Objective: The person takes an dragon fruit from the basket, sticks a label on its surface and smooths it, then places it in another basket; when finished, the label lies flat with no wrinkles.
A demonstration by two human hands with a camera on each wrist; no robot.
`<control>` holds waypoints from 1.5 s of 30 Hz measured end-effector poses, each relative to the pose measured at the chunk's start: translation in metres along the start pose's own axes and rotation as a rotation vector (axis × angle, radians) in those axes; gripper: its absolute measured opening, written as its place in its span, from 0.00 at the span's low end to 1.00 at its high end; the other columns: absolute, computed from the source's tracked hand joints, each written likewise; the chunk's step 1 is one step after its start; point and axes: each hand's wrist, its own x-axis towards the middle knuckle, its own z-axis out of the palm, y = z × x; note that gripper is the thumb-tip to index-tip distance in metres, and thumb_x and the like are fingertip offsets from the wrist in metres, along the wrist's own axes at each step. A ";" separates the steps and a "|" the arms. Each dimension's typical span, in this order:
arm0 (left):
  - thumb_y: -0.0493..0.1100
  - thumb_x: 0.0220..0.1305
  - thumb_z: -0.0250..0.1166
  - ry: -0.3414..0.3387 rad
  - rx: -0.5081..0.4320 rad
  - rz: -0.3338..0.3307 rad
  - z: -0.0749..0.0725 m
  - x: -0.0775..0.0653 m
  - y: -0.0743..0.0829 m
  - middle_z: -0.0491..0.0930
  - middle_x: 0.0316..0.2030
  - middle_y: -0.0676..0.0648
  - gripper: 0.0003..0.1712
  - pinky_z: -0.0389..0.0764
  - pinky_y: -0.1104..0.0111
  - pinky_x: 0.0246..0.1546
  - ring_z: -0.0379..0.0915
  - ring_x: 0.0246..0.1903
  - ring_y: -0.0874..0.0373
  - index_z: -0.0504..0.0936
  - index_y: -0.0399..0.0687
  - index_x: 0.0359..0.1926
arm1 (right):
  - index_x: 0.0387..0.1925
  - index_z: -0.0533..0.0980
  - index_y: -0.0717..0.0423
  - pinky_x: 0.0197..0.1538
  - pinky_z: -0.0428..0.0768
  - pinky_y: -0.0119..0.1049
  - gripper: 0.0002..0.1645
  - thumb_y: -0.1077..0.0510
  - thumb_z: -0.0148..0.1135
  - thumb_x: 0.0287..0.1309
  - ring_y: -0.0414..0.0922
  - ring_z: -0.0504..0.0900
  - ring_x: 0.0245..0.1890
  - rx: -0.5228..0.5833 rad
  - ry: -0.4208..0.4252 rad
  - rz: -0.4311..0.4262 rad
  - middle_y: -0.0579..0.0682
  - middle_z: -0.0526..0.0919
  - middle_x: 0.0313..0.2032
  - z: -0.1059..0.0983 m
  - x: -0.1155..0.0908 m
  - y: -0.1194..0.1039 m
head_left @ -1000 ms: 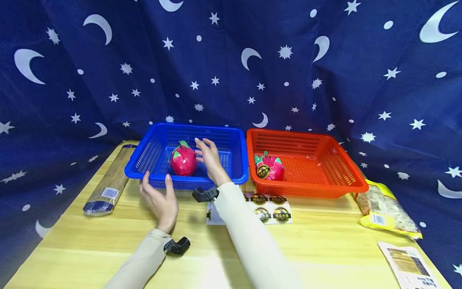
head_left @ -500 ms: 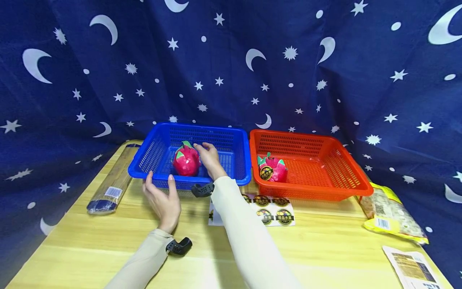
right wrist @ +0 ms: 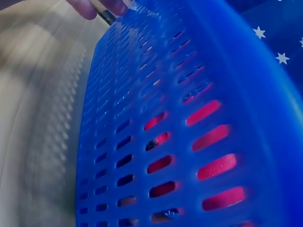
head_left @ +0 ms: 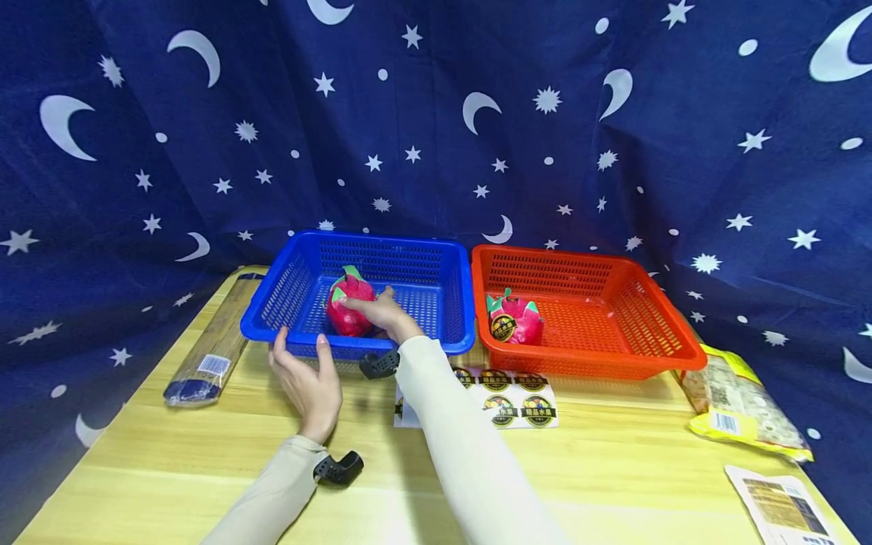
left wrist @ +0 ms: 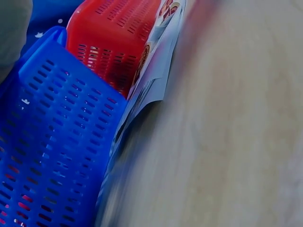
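Note:
A pink dragon fruit (head_left: pixel 349 322) with green leaf tips sits in the blue basket (head_left: pixel 422 348). My right hand (head_left: pixel 390 314) reaches over the front rim and holds its right side. One digit lies across the front of the fruit; the other fingers are mostly hidden. Outside the basket, my left hand (head_left: pixel 309 386) touches the front wall with spread, fairly straight fingers. In the right wrist view, fingertips (right wrist: pixel 85 7) show beside the blue wall, and pink shows through its slots.
A red basket (head_left: pixel 586 359) to the right holds another dragon fruit (head_left: pixel 524 325) with a round label. A sticker sheet (head_left: pixel 538 397) lies in front. Bundled noodles (head_left: pixel 211 341) lie left; a yellow bag (head_left: pixel 742 401) and a printed packet (head_left: pixel 783 507) lie right.
My right hand has moved from beside the dragon fruit onto it, one digit now across its front. The fruit has tipped slightly. My left hand stays at the blue basket's front.

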 end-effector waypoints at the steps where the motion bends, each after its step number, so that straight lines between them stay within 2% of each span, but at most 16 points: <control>1: 0.51 0.60 0.57 0.000 0.002 0.001 0.000 0.000 0.000 0.58 0.60 0.34 0.33 0.58 0.48 0.58 0.59 0.58 0.38 0.56 0.49 0.63 | 0.68 0.28 0.59 0.54 0.75 0.46 0.65 0.42 0.63 0.49 0.55 0.71 0.57 -0.004 -0.024 -0.003 0.63 0.59 0.63 0.001 0.000 0.000; 5: 0.51 0.60 0.57 0.004 0.006 0.014 0.000 0.000 0.000 0.58 0.60 0.34 0.33 0.57 0.49 0.59 0.58 0.59 0.39 0.56 0.47 0.63 | 0.68 0.29 0.61 0.63 0.66 0.43 0.64 0.43 0.63 0.49 0.52 0.66 0.61 -0.065 -0.050 -0.032 0.62 0.54 0.66 0.002 0.000 0.001; 9: 0.52 0.60 0.56 0.010 0.012 0.025 0.000 0.000 0.000 0.59 0.60 0.34 0.33 0.57 0.50 0.59 0.58 0.59 0.40 0.57 0.46 0.62 | 0.68 0.30 0.62 0.66 0.62 0.43 0.63 0.44 0.63 0.50 0.52 0.61 0.64 -0.173 -0.064 -0.071 0.61 0.53 0.66 0.004 0.002 0.003; 15: 0.51 0.59 0.57 0.017 0.011 0.027 0.001 0.001 -0.001 0.59 0.60 0.33 0.33 0.57 0.49 0.59 0.57 0.60 0.39 0.57 0.47 0.62 | 0.67 0.40 0.64 0.64 0.64 0.45 0.58 0.44 0.64 0.48 0.53 0.65 0.62 -0.259 -0.033 -0.154 0.61 0.63 0.61 0.006 0.005 0.006; 19: 0.51 0.59 0.57 0.017 0.009 0.026 0.001 0.001 0.000 0.59 0.60 0.33 0.33 0.57 0.48 0.59 0.57 0.60 0.38 0.57 0.48 0.62 | 0.64 0.49 0.64 0.60 0.68 0.42 0.53 0.45 0.66 0.46 0.52 0.69 0.58 -0.280 0.015 -0.174 0.59 0.68 0.57 0.007 0.008 0.006; 23: 0.51 0.59 0.57 0.009 0.011 0.021 0.000 0.001 0.000 0.59 0.60 0.34 0.33 0.58 0.47 0.58 0.58 0.59 0.39 0.56 0.47 0.62 | 0.63 0.52 0.64 0.57 0.72 0.41 0.51 0.45 0.67 0.44 0.51 0.72 0.55 -0.294 0.046 -0.172 0.59 0.71 0.55 0.007 0.006 0.006; 29: 0.51 0.59 0.57 0.012 0.014 0.024 0.000 0.000 0.001 0.59 0.60 0.35 0.33 0.58 0.47 0.57 0.58 0.59 0.39 0.57 0.46 0.62 | 0.63 0.51 0.64 0.48 0.78 0.40 0.52 0.47 0.67 0.45 0.53 0.75 0.52 -0.258 0.046 -0.145 0.61 0.71 0.54 0.005 0.000 0.003; 34: 0.51 0.59 0.57 0.017 0.017 0.034 0.000 0.000 0.001 0.60 0.59 0.34 0.33 0.59 0.48 0.57 0.59 0.58 0.39 0.58 0.44 0.62 | 0.63 0.50 0.62 0.41 0.81 0.38 0.51 0.47 0.65 0.46 0.51 0.77 0.47 -0.179 0.012 -0.103 0.61 0.71 0.54 0.004 0.001 0.003; 45: 0.52 0.59 0.57 0.008 0.022 0.017 0.000 0.002 0.000 0.58 0.61 0.34 0.33 0.57 0.47 0.58 0.57 0.59 0.38 0.57 0.48 0.62 | 0.61 0.52 0.62 0.39 0.82 0.38 0.44 0.49 0.62 0.48 0.49 0.80 0.42 0.059 -0.070 -0.013 0.60 0.72 0.52 -0.001 0.003 0.000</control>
